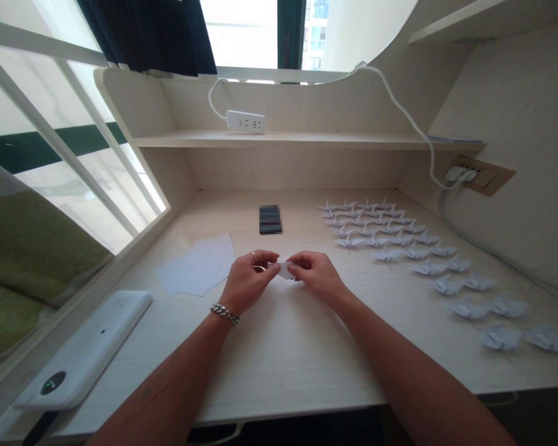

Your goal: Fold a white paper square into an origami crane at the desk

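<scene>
Between my two hands is a small piece of folded white paper [285, 271], held just above the desk. My left hand [251, 279], with a ring and a chain bracelet, pinches its left side between thumb and fingers. On the right side, my right hand [317, 272] grips it the same way. My fingers cover much of the paper, so its full shape cannot be made out. Several white paper cranes [402, 238] stand in rows to the right. Loose white paper sheets [199, 266] lie overlapping to the left of my left hand.
A dark striped rectangular object [270, 220] lies beyond my hands. At the left edge rests a long white device [88, 347] with a small round display. A power strip [245, 122] sits on the shelf [283, 140], and a white cable [400, 105] runs to the wall socket [481, 175].
</scene>
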Tool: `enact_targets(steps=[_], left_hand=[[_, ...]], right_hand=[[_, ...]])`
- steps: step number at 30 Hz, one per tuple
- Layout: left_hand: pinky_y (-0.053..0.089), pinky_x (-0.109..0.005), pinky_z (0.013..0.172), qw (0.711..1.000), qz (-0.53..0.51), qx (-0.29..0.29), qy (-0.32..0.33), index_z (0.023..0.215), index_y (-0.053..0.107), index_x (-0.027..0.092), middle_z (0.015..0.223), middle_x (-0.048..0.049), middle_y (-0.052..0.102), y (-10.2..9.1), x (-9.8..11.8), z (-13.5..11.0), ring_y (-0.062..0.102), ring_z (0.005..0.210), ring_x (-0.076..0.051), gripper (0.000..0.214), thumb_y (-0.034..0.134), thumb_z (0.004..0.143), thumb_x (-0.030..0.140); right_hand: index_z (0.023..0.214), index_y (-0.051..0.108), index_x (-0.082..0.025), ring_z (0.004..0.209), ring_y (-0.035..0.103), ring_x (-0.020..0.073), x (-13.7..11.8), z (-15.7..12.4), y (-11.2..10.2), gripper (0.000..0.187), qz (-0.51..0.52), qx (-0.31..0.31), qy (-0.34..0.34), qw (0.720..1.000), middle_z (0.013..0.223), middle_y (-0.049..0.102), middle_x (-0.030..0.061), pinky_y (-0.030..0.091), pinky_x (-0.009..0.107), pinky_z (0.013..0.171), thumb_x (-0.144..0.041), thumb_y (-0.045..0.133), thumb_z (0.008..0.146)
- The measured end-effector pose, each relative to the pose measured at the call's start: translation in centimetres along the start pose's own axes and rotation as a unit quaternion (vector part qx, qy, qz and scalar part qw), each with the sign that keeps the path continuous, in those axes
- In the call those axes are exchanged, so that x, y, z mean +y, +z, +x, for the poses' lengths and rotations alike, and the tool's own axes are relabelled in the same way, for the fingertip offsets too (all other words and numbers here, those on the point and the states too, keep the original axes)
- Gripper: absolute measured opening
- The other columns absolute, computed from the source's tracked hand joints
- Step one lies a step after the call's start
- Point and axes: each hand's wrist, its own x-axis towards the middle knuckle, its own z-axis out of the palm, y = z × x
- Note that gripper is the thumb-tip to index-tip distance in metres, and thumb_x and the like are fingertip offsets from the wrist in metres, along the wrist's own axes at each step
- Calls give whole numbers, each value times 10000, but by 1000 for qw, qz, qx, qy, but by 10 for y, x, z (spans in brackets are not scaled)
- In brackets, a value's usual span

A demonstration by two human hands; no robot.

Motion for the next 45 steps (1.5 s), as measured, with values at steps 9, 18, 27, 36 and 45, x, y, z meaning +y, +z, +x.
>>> enact_targets(steps=[9, 18, 27, 36, 45], left_hand=[[529, -289, 704, 994, -80, -68, -31, 839, 719, 132, 821, -81, 740, 3, -2, 2, 681, 752, -191, 209, 706, 712, 297], [491, -249, 594, 986, -136, -79, -54, 765, 708, 132, 698, -51, 708, 2, 4, 0, 629, 626, -145, 142, 717, 682, 247], [472, -239, 589, 979, -169, -85, -71, 750, 710, 123, 680, -49, 698, 0, 7, -1, 603, 616, -128, 157, 738, 653, 243], [481, -249, 595, 981, -174, -67, -58, 718, 724, 145, 648, -28, 689, -1, 7, 0, 604, 610, -137, 87, 705, 645, 189], [501, -238, 628, 992, -104, -64, -1, 765, 732, 163, 726, -34, 717, -1, 4, -4, 640, 673, -148, 106, 705, 701, 243]], right_hand=[[772, 698, -141, 619, 588, 135, -3, -2, -2, 173, -23, -23, -21, 999, 687, 670, 30, 460, 257, 594, -302, 691, 708], [785, 728, -145, 640, 613, 147, -7, -4, -4, 176, 46, -35, 21, 998, 701, 694, 36, 494, 281, 621, -268, 715, 660], [774, 738, -142, 632, 619, 142, -15, -7, -3, 185, 72, -31, 36, 996, 689, 698, 38, 504, 283, 616, -247, 738, 622], [725, 750, -164, 594, 612, 129, -18, -8, -2, 158, 110, -16, 48, 993, 654, 693, 19, 521, 278, 605, -229, 743, 581], [772, 747, -145, 678, 629, 153, -17, -8, -6, 243, 114, -43, 69, 990, 721, 695, 52, 507, 266, 612, -352, 749, 644]])
